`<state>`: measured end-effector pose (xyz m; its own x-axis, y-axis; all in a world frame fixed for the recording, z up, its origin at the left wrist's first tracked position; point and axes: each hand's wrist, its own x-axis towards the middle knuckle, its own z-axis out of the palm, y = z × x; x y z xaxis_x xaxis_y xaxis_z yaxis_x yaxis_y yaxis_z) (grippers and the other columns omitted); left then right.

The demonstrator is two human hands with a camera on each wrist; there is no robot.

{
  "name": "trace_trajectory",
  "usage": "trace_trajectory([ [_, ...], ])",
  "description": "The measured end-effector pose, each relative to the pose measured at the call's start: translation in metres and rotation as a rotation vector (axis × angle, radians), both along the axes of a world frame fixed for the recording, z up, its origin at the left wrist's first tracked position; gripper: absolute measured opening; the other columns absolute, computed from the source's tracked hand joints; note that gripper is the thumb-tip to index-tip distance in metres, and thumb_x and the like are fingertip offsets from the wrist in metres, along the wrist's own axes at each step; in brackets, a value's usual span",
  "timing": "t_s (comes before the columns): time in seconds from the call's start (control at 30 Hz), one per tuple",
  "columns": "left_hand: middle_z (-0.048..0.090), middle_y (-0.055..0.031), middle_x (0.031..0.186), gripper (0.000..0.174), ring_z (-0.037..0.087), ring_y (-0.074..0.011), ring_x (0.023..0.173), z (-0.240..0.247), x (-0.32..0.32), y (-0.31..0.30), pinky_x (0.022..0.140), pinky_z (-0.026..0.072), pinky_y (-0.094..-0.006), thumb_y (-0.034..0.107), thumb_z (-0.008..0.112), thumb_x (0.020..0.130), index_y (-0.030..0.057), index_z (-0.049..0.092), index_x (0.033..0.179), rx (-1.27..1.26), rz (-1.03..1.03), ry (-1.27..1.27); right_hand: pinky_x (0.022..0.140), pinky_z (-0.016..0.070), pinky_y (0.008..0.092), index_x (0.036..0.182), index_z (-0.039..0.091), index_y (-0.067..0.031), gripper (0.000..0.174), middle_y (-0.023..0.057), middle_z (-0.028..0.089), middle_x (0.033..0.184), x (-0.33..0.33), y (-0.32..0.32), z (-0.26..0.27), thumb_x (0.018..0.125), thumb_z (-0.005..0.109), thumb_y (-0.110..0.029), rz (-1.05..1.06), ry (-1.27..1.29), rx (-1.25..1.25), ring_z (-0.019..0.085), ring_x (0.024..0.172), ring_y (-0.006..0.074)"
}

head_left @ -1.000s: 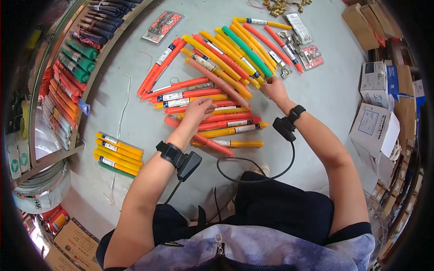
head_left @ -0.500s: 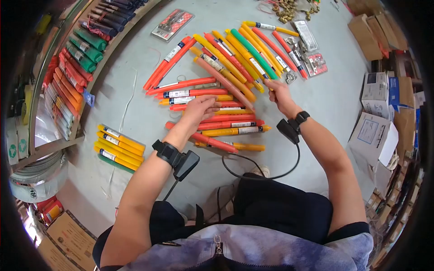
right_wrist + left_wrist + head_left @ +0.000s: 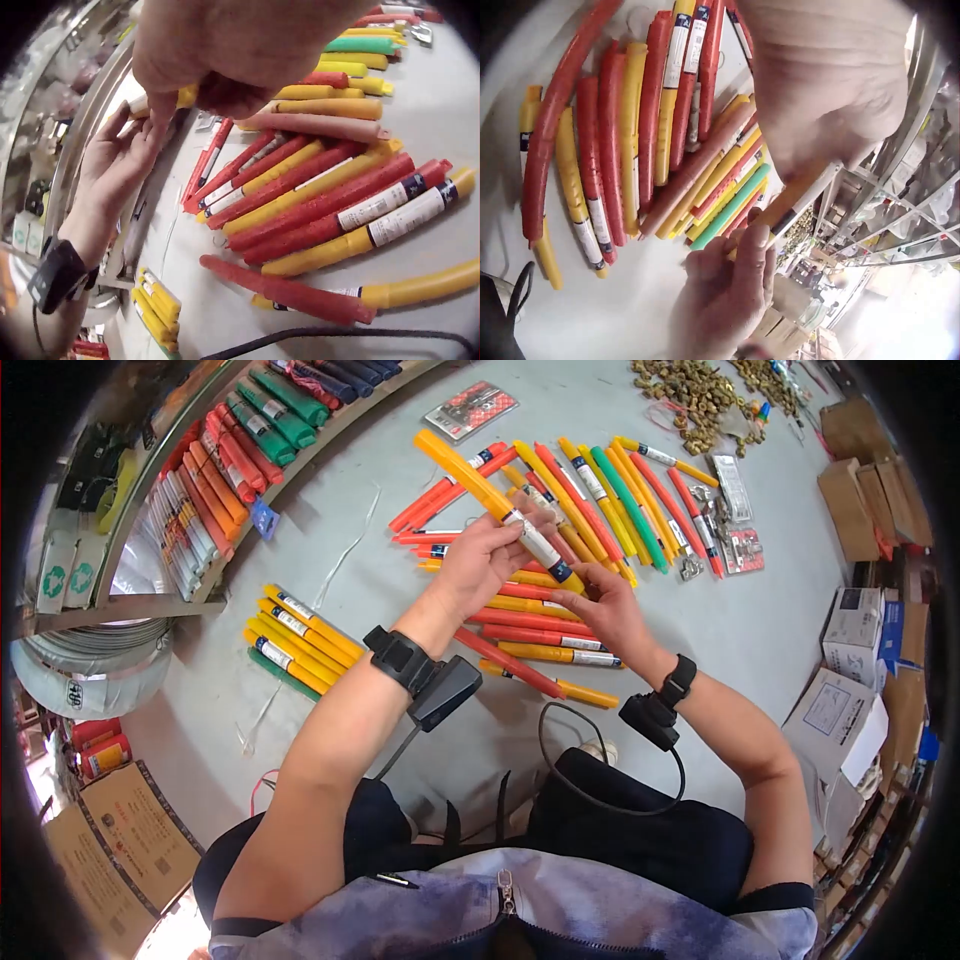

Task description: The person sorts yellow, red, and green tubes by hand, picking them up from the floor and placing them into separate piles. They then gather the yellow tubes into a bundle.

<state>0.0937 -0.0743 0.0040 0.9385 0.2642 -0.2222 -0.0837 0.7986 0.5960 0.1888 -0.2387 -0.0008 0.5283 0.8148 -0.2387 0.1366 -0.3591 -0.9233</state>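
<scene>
A long yellow plastic tube (image 3: 462, 472) with a white-and-blue label is held up slantwise over the pile, its far end to the upper left. My left hand (image 3: 475, 565) grips it around the middle near the label, thumb on top. Fingers and thumb of my right hand (image 3: 612, 610) pinch the near, lower end. The left wrist view shows the tube (image 3: 795, 191) between both hands, partly covered by the left one. Below lie red tubes (image 3: 530, 622), more yellow tubes (image 3: 575, 655) and a green tube (image 3: 632, 510), spread like a fan on the grey floor (image 3: 330, 480).
A small stack of yellow tubes (image 3: 305, 637) lies at left. Shelves (image 3: 215, 540) hold rolled tubes there. Brass fittings (image 3: 690, 405) and blister packs (image 3: 470, 410) lie farther off. White boxes (image 3: 832, 720) stand at right. A black cable (image 3: 545, 760) hangs between the wrists.
The right hand has brought a yellow tube from the pile's right side toward the middle. The left hand has risen off the red tubes and taken hold of it. The view has shifted.
</scene>
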Motion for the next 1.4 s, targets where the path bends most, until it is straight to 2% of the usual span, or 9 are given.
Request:
trace_trajectory([
  [0.17,0.053,-0.0082,0.097,0.038,0.054,-0.0161,0.086,0.002,-0.015,0.021,0.077,0.0443,-0.0300,0.012,0.040,0.088,0.0009,0.031,0.122,0.134,-0.197,0.055,0.072,0.0407,0.0328,0.106,0.052,-0.0064,0.041,0.0063,0.054,0.088,0.021,0.024,0.056,0.067,0.062,-0.007,0.200,-1.055,0.422,0.049,0.085,0.0197],
  [0.27,0.050,-0.0013,0.078,0.026,0.049,-0.0092,0.071,0.009,-0.012,0.013,0.066,0.0414,-0.0241,0.015,0.048,0.083,0.0020,0.046,0.105,0.783,-0.553,0.269,0.084,0.0379,0.0366,0.106,0.050,-0.0076,0.040,0.0077,0.053,0.093,0.029,0.026,0.070,0.066,0.057,-0.010,0.436,-1.517,0.261,0.047,0.100,0.0243],
  [0.37,0.055,-0.0037,0.080,0.030,0.052,-0.0107,0.078,0.011,-0.020,0.005,0.071,0.0417,-0.0253,0.017,0.050,0.082,0.0005,0.048,0.106,0.874,-0.747,0.276,0.068,0.0460,0.0329,0.091,0.053,-0.0060,0.027,0.0113,0.035,0.128,0.035,0.023,0.042,0.066,0.061,-0.014,0.570,-1.557,0.215,0.055,0.084,0.0210],
  [0.5,0.059,-0.0127,0.093,0.038,0.055,-0.0217,0.090,0.012,-0.022,0.012,0.079,0.0415,-0.0310,0.018,0.052,0.079,0.0012,0.048,0.113,1.331,-0.543,0.172,0.058,0.0454,0.0336,0.089,0.052,-0.0050,0.024,0.0110,0.051,0.107,0.026,0.001,0.022,0.070,0.060,-0.017,0.585,-0.979,-0.032,0.057,0.072,0.0244],
  [0.6,0.050,-0.0161,0.113,0.047,0.047,-0.0261,0.107,-0.004,-0.019,0.043,0.087,0.0385,-0.0331,0.024,0.054,0.079,-0.0002,0.042,0.119,1.736,0.210,0.316,0.054,0.0443,0.0315,0.089,0.051,-0.0028,0.023,0.0088,0.055,0.083,0.022,-0.005,0.014,0.075,0.059,-0.019,0.409,-0.740,-0.098,0.056,0.065,0.0230],
  [0.7,0.048,-0.0146,0.117,0.052,0.045,-0.0265,0.108,-0.014,-0.017,0.064,0.088,0.0382,-0.0345,0.029,0.052,0.081,0.0004,0.038,0.122,1.197,0.715,0.456,0.052,0.0430,0.0265,0.089,0.050,-0.0018,0.021,0.0036,0.052,0.069,0.009,-0.009,-0.007,0.080,0.057,-0.019,0.261,-0.275,-0.069,0.053,0.060,0.0154],
  [0.77,0.049,-0.0133,0.115,0.049,0.046,-0.0257,0.107,-0.014,-0.022,0.051,0.087,0.0388,-0.0349,0.031,0.051,0.082,0.0012,0.039,0.120,0.832,0.527,0.427,0.052,0.0416,0.0204,0.092,0.050,-0.0034,0.016,-0.0019,0.045,0.067,0.000,-0.005,-0.002,0.083,0.053,-0.017,0.138,0.321,-0.159,0.046,0.059,0.0053],
  [0.93,0.050,-0.0125,0.111,0.029,0.051,-0.0208,0.098,-0.008,-0.020,0.015,0.086,0.0408,-0.0352,0.024,0.038,0.089,0.0051,0.045,0.111,0.129,0.080,0.178,0.049,0.0391,0.0224,0.080,0.046,-0.0045,0.015,0.0009,0.047,0.061,-0.013,0.001,-0.001,0.082,0.055,-0.016,0.113,0.503,-0.083,0.048,0.054,0.0090],
  [1.4,0.055,-0.0127,0.104,0.027,0.054,-0.0211,0.097,0.001,-0.016,0.021,0.080,0.0455,-0.0334,0.023,0.039,0.089,0.0040,0.046,0.107,0.256,0.013,0.225,0.068,0.0455,0.0256,0.100,0.048,0.0004,0.023,0.0051,0.055,0.082,-0.019,0.008,0.011,0.084,0.052,-0.015,0.245,0.554,-0.147,0.054,0.075,0.0113],
])
